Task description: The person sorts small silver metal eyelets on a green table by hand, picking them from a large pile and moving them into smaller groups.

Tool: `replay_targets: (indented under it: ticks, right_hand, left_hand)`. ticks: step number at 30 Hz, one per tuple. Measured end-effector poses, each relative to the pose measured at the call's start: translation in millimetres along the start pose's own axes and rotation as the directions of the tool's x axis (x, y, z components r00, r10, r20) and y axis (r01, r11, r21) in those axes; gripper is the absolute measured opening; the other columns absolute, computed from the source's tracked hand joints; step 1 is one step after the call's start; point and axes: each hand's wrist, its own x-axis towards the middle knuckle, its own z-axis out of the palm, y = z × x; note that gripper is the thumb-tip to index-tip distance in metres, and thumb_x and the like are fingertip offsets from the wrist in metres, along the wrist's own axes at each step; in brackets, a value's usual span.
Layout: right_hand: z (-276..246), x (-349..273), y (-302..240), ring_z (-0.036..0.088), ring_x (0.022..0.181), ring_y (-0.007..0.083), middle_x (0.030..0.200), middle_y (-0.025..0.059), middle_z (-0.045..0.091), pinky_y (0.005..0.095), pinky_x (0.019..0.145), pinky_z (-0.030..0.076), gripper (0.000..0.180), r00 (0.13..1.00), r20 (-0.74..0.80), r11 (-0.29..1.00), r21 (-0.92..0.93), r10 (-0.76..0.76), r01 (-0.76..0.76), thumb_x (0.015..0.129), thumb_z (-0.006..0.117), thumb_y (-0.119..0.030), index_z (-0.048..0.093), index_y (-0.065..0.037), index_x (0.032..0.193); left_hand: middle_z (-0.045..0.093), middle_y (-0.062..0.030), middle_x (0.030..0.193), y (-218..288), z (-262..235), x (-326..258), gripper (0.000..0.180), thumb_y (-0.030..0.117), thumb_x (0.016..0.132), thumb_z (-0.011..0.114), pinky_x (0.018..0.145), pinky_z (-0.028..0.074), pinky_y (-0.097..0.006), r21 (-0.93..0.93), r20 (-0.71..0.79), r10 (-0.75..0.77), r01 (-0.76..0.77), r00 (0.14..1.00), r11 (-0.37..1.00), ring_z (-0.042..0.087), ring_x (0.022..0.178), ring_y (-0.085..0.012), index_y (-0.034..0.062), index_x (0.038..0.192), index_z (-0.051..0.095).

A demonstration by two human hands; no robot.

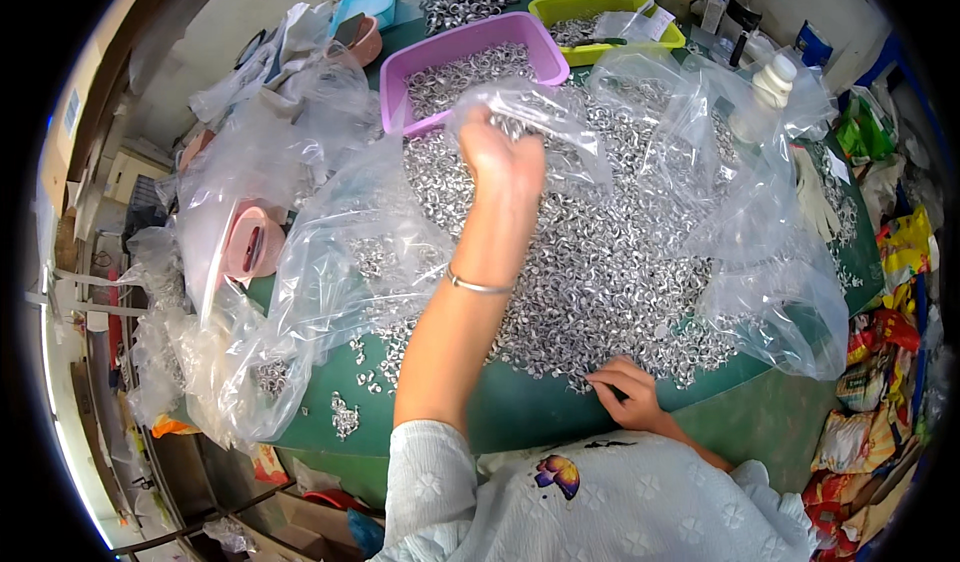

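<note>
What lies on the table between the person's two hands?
In the head view, between the left hand gripping a clear plastic bag and the right hand lies a heap of small silvery metal pieces.

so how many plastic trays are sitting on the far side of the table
3: a purple tray behind the raised left hand, a yellow-green tray to its right, and a blue tray to its left. Bags may hide more.

Bare green bench [520,417] strip open just below the metal-ring heap [600,262]; blocked left by crumpled clear bags [300,262], behind by purple tray [470,52].
</note>
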Motion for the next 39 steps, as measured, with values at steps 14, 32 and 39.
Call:
replay_targets:
  ticks: [14, 32, 39]
  right_hand:
    - [1.1, -2.8, 0.3, 0.06, 0.07, 0.027, 0.079, 0.0139, 0.063, 0.035, 0.065, 0.047, 0.014, 0.998, -0.022, 0.998, -0.014, 0.058, -0.058, 0.077, 0.066, 0.009, 0.069, 0.003, 0.089]
    - [-10.0, 179.9, -21.0, 0.068, 0.085, 0.0295, 0.095, 0.0159, 0.069, 0.0362, 0.076, 0.053, 0.015, 0.945, -0.153, 0.882, -0.428, -0.288, 0.2, 0.088, 0.058, 0.001, 0.067, 0.003, 0.099]
    - [4.3, 281.4, 24.3, 0.064, 0.092, 0.0377, 0.1, 0.0185, 0.067, 0.0437, 0.08, 0.051, 0.019, 0.978, -0.204, 0.618, -0.762, 0.055, -0.193, 0.085, 0.063, -0.008, 0.068, -0.002, 0.103]
  left_hand:
    - [0.049, -0.0239, 0.136, 40.0, -41.1, -106.2, 0.043, 0.007, 0.094, 0.05, 0.11, 0.036, -0.042, 0.566, 0.147, -0.027, -0.062, 0.989, 0.822, 0.046, 0.13, -0.0344, -0.0104, 0.134, 0.044]
    - [0.065, -0.0091, 0.107, 52.5, -197.9, -241.7, 0.023, -0.001, 0.096, 0.05, 0.088, 0.047, -0.026, 0.876, -0.017, 0.179, -0.071, 0.984, 0.476, 0.061, 0.102, -0.0149, -0.0035, 0.116, 0.061]
    - [0.062, -0.0085, 0.101, 46.0, -210.5, -262.8, 0.022, -0.004, 0.095, 0.048, 0.086, 0.046, -0.025, 0.882, -0.047, 0.21, -0.058, 0.977, 0.467, 0.061, 0.096, -0.0146, -0.0035, 0.111, 0.062]
